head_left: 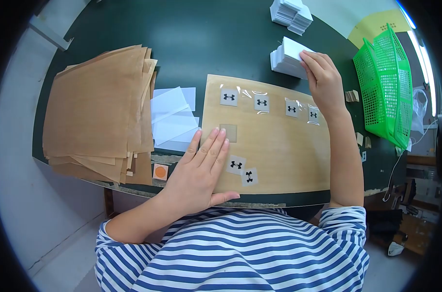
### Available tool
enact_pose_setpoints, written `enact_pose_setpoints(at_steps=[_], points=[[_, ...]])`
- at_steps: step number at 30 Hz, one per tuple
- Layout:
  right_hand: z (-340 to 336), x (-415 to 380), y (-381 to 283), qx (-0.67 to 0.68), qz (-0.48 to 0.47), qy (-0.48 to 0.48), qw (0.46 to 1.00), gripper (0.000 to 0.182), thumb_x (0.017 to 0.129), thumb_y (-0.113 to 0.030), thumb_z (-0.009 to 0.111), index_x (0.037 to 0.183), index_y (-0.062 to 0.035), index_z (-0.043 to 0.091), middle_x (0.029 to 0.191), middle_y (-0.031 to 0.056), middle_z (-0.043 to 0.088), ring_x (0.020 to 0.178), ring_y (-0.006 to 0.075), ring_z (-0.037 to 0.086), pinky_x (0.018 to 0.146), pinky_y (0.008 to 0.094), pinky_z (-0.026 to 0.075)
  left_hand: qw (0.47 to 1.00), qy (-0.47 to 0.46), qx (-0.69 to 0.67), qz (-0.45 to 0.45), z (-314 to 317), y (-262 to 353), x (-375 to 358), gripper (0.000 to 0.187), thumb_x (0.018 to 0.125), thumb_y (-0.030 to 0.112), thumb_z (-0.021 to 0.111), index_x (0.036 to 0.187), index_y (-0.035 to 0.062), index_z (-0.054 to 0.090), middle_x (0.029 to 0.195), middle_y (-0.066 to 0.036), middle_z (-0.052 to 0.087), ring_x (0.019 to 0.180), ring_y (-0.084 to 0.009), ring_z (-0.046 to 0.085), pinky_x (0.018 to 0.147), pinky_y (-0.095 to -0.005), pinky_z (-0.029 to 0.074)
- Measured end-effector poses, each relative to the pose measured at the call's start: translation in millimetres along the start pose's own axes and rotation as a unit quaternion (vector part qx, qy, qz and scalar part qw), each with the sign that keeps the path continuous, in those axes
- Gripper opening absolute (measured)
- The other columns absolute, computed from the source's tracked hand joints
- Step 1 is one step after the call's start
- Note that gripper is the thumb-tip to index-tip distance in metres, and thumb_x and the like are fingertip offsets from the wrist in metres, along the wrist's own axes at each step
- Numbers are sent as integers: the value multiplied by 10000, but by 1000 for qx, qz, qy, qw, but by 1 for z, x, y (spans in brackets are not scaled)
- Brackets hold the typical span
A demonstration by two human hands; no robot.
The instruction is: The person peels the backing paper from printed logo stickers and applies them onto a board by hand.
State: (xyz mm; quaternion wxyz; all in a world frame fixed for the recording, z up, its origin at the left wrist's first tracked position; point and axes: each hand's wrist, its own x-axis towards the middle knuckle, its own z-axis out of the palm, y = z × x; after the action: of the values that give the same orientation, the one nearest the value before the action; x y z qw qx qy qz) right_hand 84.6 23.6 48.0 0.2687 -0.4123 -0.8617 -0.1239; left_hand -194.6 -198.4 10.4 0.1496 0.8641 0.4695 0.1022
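Note:
My left hand lies flat with its fingers stretched out over the left side of a tan sheet. Its fingertips are right at a small plain translucent square. Up at the right, my right hand pinches the near corner of the top white card on a stack. On the tan sheet lie small clear squares with a black logo: a row along the top, including one logo square under glossy film, and two loose ones below, such as the tilted square.
A thick pile of brown paper sheets fills the table's left side. Beside it lie overlapping white sheets and an orange-dot square. More white card stacks stand at the back. A green plastic basket is at the right edge.

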Motion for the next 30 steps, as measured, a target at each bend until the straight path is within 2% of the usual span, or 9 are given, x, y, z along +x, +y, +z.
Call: enact_pose_setpoints(at_steps=[10,14,20,24,25,26,27,29,30], points=[[-13,12,21,57,-3,-48,997,191,922,-30,690,1104,-15,748,1027,68,752,993,223,678,1013,348,523,1000,-5,-11,13,-3,-2,6,972,936,675,559,1491,-107,399,1589,-289,356,1538,-365,261,1275,-509,85],[-15,16,9,-94,-110,-37,989,165,887,-16,696,1028,-55,772,983,51,764,951,202,701,1070,329,509,1000,0,5,11,-4,0,7,911,955,626,574,1483,-100,417,1588,-276,368,1533,-353,278,1276,-507,104],[-5,7,6,-100,-121,31,987,165,848,12,702,982,-54,772,966,63,769,918,199,706,1087,341,499,1000,-10,29,0,-5,4,7,849,977,582,568,1470,-97,439,1582,-277,377,1541,-360,255,1277,-512,91],[-12,5,9,32,-67,38,997,168,809,29,711,955,-36,766,963,74,775,903,201,712,1113,362,482,993,112,-5,26,-17,6,14,699,1019,491,554,1370,-114,541,1463,-303,505,1440,-367,428,1227,-497,272],[-19,5,5,19,-110,63,992,146,808,21,719,936,-33,762,992,68,774,925,204,709,1088,374,493,993,113,-5,26,-20,5,16,699,1019,491,554,1370,-114,541,1463,-303,505,1440,-367,428,1227,-497,272],[-29,7,-5,7,-154,88,984,124,806,13,727,918,-30,759,1021,62,773,947,207,706,1063,386,503,971,106,-215,5,-25,2,18,640,1020,455,566,1343,-97,565,1395,-280,549,1362,-344,485,1169,-470,335],[-44,7,-26,9,-157,90,984,124,806,13,727,918,-30,759,1021,62,773,947,207,706,1063,386,503,905,96,-415,-18,-29,-3,20,581,1020,420,579,1316,-80,589,1327,-256,593,1284,-321,542,1111,-443,397],[-75,-13,-86,130,-170,104,971,111,808,10,730,901,-46,755,1110,44,765,1017,212,685,985,384,514,651,64,-754,-60,-33,-7,20,464,1021,349,604,1263,-45,637,1192,-209,682,1127,-274,656,996,-388,522],[-80,-38,-108,190,-194,87,958,58,830,-34,728,885,-43,743,1156,41,749,1060,231,657,926,391,503,650,64,-755,-64,-32,-5,19,464,1021,349,604,1263,-45,637,1192,-209,682,1127,-274,656,996,-388,522]])
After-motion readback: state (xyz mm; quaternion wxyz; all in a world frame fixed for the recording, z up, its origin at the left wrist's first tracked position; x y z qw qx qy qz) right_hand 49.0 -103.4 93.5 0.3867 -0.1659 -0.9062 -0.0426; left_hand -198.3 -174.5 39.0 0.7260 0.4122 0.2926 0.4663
